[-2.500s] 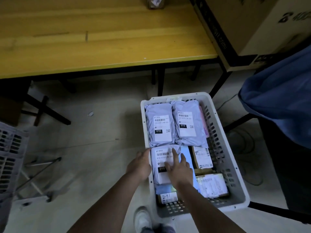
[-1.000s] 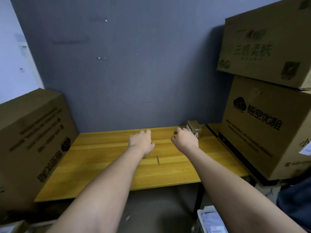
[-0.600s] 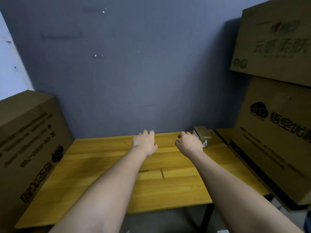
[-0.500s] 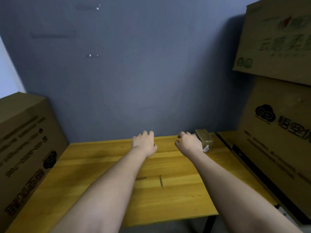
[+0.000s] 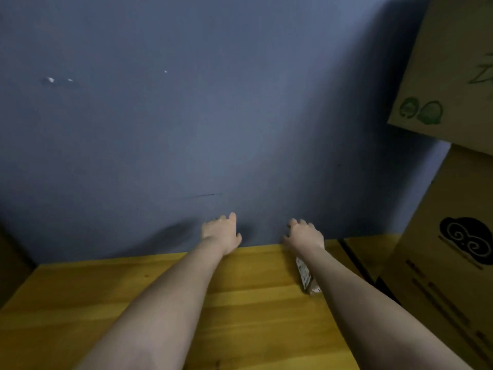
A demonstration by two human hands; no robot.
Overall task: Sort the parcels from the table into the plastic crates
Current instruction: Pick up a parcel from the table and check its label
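Observation:
One small brown parcel [image 5: 306, 276] with a white label lies on the yellow wooden table [image 5: 240, 303] near its back right. My right forearm crosses over it and hides most of it. My right hand [image 5: 304, 235] hovers past the parcel at the table's back edge, fingers loosely bent and holding nothing. My left hand [image 5: 221, 233] is at the same depth, a hand's width to the left, also holding nothing. No crate is in view.
A grey-blue wall [image 5: 213, 116] stands directly behind the table. Two large cardboard boxes are stacked at the right, the lower one [image 5: 453, 263] on the table's right end, the upper one [image 5: 453, 62] above it.
After 2.5 s ago, both hands left the parcels in the white crate on the floor. Over the last second they reached across the table toward the wall, and my right arm now covers the small parcel.

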